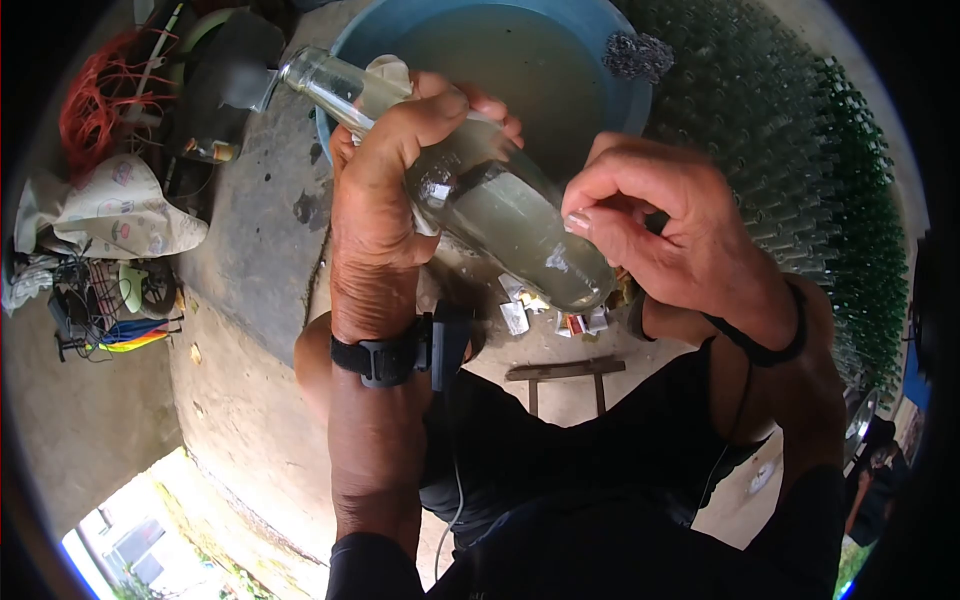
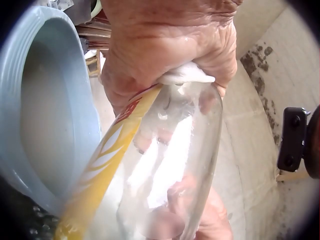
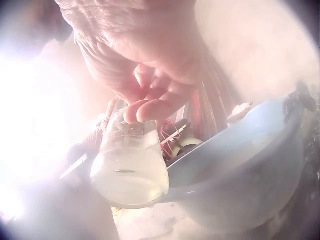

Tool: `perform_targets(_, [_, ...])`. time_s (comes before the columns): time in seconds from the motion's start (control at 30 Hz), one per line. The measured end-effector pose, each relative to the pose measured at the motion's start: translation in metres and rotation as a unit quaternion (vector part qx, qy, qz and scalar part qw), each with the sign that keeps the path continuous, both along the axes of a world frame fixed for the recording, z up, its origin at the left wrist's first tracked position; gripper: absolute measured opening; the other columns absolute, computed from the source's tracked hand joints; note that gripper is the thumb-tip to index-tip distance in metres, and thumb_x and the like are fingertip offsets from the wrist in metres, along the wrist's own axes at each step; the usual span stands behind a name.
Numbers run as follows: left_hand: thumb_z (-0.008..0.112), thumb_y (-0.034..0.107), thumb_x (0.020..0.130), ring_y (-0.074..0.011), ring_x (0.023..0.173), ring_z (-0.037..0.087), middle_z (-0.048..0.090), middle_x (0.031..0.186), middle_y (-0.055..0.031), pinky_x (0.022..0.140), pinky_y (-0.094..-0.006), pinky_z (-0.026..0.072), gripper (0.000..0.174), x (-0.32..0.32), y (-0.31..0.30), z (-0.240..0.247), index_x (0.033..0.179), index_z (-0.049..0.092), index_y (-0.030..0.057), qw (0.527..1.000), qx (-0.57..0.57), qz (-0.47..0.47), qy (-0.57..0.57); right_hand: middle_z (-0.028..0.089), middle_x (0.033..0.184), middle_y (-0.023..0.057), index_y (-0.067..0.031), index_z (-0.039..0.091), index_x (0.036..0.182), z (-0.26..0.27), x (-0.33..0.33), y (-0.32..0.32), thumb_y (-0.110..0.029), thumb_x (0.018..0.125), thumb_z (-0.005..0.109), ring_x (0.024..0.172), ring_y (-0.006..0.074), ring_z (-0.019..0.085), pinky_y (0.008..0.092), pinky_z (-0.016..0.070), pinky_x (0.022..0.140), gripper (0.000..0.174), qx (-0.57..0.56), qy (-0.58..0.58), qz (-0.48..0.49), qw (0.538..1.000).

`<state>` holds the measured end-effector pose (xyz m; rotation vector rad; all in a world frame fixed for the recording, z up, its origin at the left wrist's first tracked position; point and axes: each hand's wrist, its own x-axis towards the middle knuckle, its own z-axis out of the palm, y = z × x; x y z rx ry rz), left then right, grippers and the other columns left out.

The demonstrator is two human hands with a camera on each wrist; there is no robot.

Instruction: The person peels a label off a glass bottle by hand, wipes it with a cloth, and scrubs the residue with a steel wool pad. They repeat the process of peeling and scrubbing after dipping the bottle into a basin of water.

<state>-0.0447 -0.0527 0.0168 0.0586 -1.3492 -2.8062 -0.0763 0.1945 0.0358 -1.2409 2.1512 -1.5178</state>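
Note:
A clear glass bottle (image 1: 500, 210) lies slanted across the head view, neck up to the left and base down to the right. My left hand (image 1: 385, 170) grips it around the shoulder, with a piece of white material (image 2: 187, 74) between palm and glass. A yellow label (image 2: 110, 155) with red print and a pale leaf pattern runs along one side of the bottle. My right hand (image 1: 665, 215) is at the lower body with curled fingers, thumb and forefinger tips close together at the glass. In the right wrist view cloudy liquid (image 3: 130, 172) shows toward the base.
A blue tub (image 1: 340, 50) of murky water stands ahead, a dark scrubber (image 1: 638, 56) on its rim. Many clear and green bottles (image 1: 850, 230) stand at right. Paper scraps (image 1: 515, 315) lie below the bottle near a small wooden stool (image 1: 565, 370). Red strings (image 1: 105, 105) and clutter fill the left.

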Motion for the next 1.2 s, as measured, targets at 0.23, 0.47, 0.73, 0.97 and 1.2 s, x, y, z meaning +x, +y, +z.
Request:
perform_targets(0.23, [0.065,0.016,0.093,-0.0353,0.100,0.072,0.072,0.103,-0.0161,0.095,-0.0507,0.0589,0.021,0.001,0.001,0.002,0.105,0.068,-0.0011,0.996,-0.083,0.014,-0.026,0.065,0.086,0.0051,0.0003,0.072,0.098,-0.005,0.011,-0.007,0.010,0.092,0.071,0.065,0.0103,0.060,0.0255,0.0463,0.057,0.012,-0.032,0.069,-0.058,0.995])
perform_targets(0.47, [0.068,0.010,0.088,-0.0318,0.088,0.076,0.076,0.095,-0.0154,0.085,-0.0448,0.0636,0.015,0.000,0.004,0.006,0.099,0.070,-0.0010,0.997,-0.007,0.062,-0.047,0.060,0.084,0.0066,-0.0064,0.066,0.089,-0.001,0.021,-0.006,0.001,0.086,0.080,0.065,0.0224,0.065,0.0352,0.0504,0.056,0.015,-0.013,0.033,0.049,0.998])
perform_targets(0.73, [0.072,0.011,0.089,-0.0350,0.098,0.075,0.074,0.101,-0.0151,0.092,-0.0526,0.0621,0.019,-0.003,-0.008,0.009,0.107,0.066,0.0061,0.980,0.008,0.179,-0.090,0.064,0.086,0.0068,-0.0037,0.067,0.090,0.008,-0.013,0.022,0.008,0.085,0.071,0.071,0.0199,0.068,0.0342,0.0535,0.062,0.013,0.113,0.008,-0.012,0.993])
perform_targets(0.97, [0.073,0.017,0.091,-0.0346,0.107,0.075,0.075,0.108,-0.0134,0.097,-0.0516,0.0616,0.024,-0.007,-0.018,0.008,0.111,0.066,0.0065,0.959,-0.050,0.256,-0.110,0.067,0.108,0.0116,-0.0072,0.074,0.111,-0.016,-0.083,0.033,-0.013,0.087,0.086,0.094,0.0315,0.072,0.0435,0.0586,0.080,0.027,0.196,0.202,-0.218,0.934])
perform_targets(1.2, [0.066,0.012,0.093,-0.0306,0.101,0.075,0.074,0.107,-0.0181,0.089,-0.0424,0.0640,0.028,-0.007,-0.025,0.019,0.111,0.073,-0.0069,0.932,-0.053,0.332,-0.139,0.062,0.121,0.0163,-0.0095,0.072,0.124,-0.074,-0.153,0.034,-0.022,0.090,0.084,0.115,0.0381,0.067,0.0488,0.0576,0.095,0.038,0.290,0.240,-0.258,0.890])
